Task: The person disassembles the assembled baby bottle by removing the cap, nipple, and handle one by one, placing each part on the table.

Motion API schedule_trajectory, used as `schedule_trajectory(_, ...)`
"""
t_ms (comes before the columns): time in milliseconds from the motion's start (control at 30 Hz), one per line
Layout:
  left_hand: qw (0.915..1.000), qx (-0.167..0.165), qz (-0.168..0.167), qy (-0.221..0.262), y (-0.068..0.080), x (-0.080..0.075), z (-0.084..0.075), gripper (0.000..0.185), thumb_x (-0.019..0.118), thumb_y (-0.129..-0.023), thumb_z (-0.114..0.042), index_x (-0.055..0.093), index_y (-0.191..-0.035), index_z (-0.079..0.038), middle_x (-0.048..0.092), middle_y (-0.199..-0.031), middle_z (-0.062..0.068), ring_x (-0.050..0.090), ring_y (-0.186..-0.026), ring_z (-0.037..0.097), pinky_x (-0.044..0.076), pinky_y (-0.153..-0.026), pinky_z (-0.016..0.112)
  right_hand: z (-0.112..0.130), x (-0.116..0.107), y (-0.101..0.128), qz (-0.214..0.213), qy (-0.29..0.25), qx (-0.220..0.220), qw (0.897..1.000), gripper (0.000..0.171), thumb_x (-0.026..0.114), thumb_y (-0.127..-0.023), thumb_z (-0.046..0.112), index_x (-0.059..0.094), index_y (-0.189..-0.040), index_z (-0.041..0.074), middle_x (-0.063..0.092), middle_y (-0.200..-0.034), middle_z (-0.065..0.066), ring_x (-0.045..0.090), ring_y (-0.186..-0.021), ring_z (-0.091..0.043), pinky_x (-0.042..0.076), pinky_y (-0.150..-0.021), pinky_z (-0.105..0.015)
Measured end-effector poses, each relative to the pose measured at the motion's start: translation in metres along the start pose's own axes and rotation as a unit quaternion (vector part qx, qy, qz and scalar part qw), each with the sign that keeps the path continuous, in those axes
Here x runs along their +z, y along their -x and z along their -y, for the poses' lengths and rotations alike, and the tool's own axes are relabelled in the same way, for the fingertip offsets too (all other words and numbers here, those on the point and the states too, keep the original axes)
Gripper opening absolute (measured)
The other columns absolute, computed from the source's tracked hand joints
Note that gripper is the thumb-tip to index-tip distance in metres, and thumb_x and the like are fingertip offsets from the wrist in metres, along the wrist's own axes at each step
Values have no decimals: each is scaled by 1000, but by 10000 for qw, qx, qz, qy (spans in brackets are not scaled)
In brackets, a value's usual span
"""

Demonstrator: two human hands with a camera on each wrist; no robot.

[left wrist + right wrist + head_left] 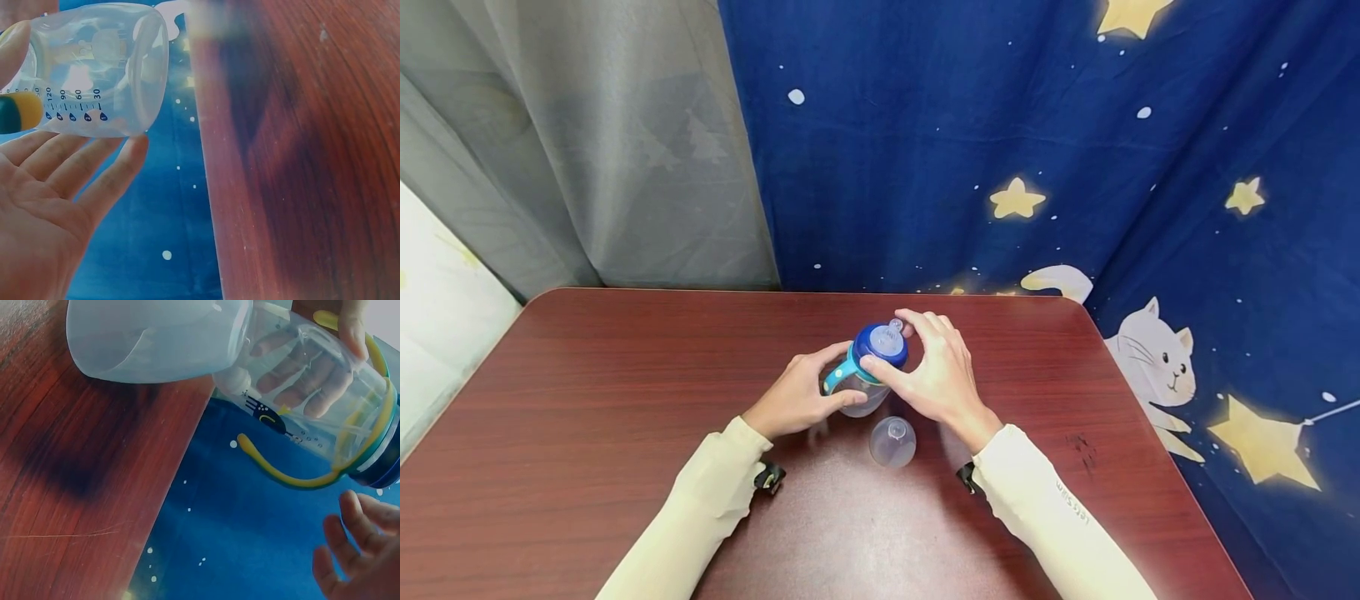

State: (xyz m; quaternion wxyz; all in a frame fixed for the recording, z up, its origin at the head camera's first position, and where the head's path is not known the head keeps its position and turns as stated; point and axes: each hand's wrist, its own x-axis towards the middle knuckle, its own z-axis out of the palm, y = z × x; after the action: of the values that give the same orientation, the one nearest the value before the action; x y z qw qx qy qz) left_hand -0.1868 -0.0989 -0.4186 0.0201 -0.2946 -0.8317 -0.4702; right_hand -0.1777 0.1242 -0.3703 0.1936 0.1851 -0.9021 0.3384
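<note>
Clear cap lying on the table toward its near edge, between the wrists; beyond it, mid-table, baby bottle gripped at the body by left hand; right hand pinches blue collar; collar-turning step, judged; next calls for steady counter-grip

Likely home, starry curtain, wooden table

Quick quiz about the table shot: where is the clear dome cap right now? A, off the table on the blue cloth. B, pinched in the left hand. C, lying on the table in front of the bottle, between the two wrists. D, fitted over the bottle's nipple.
C: the clear dome cap lies alone on the table, nearer the person than the bottle, with neither hand touching it.
</note>
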Motion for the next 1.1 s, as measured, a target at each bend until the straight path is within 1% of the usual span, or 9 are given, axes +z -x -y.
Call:
schedule_trajectory(100, 10000, -4, -45, -43, 0, 1, 0, 67, 81, -84, -38, 53, -141, -16, 69, -116, -3, 64, -95, 9, 55, -81, 34, 2, 2, 1, -251, 143, 143, 9995, 71, 73, -73, 67, 64, -124, 18, 56, -93, 10, 52, -94, -15, 45, -77, -37)
schedule_trajectory(200, 9999, -26, -91, -133, 0, 1, 0, 68, 81, -83, -38, 54, -141, -15, 69, -117, -3, 64, -95, 9, 55, -81, 34, 5, 3, 2, -353, 266, 313, 9985, 69, 73, -72, 71, 66, -118, 19, 58, -91, 9, 54, -90, -16, 45, -75, -38)
schedule_trajectory(300, 9996, -61, -134, -223, 0, 0, -1, 69, 81, -83, -39, 54, -141, -13, 68, -117, -3, 64, -94, 9, 54, -81, 34, 8, 4, 3, -376, 359, 478, 9975, 72, 70, -72, 75, 68, -115, 18, 60, -90, 8, 55, -90, -17, 45, -76, -40)
schedule_trajectory(400, 9996, -43, -150, -244, 0, 0, -1, 70, 81, -83, -40, 53, -141, -13, 68, -119, -4, 64, -94, 8, 54, -82, 34, 10, 6, 3, -403, 432, 515, 9969, 74, 69, -70, 78, 69, -113, 17, 64, -93, 7, 55, -93, -16, 46, -79, -40)
schedule_trajectory(567, 9997, -2, -130, -183, -1, 1, -1, 68, 81, -83, -41, 54, -141, -18, 68, -121, -7, 64, -96, 7, 54, -83, 34, 11, 7, 3, -478, 506, 345, 9970, 71, 72, -69, 76, 70, -108, 17, 66, -97, 6, 54, -97, -15, 48, -79, -40)
schedule_trajectory(800, 9998, -7, -110, -143, -1, 0, 0, 67, 82, -83, -36, 54, -141, -17, 67, -122, -6, 64, -98, 7, 54, -85, 34, 8, 5, 2, -195, 278, 103, 9994, 67, 76, -73, 66, 69, -114, 13, 64, -99, 5, 52, -99, -14, 49, -78, -37)
schedule_trajectory(900, 9998, -31, -109, -134, -1, 0, -1, 67, 82, -83, -35, 54, -141, -16, 67, -123, -5, 64, -99, 8, 53, -86, 35, 8, 3, 1, -88, 200, -25, 9998, 64, 76, -74, 61, 69, -115, 13, 63, -100, 5, 52, -99, -14, 48, -77, -36)
schedule_trajectory(1100, 9999, 28, -104, -37, 0, 1, -1, 67, 82, -84, -34, 54, -141, -16, 67, -124, -5, 64, -99, 8, 54, -85, 35, 7, 1, 0, 4, 157, -219, 9996, 60, 76, -76, 58, 68, -115, 13, 62, -100, 5, 51, -99, -14, 48, -77, -36)
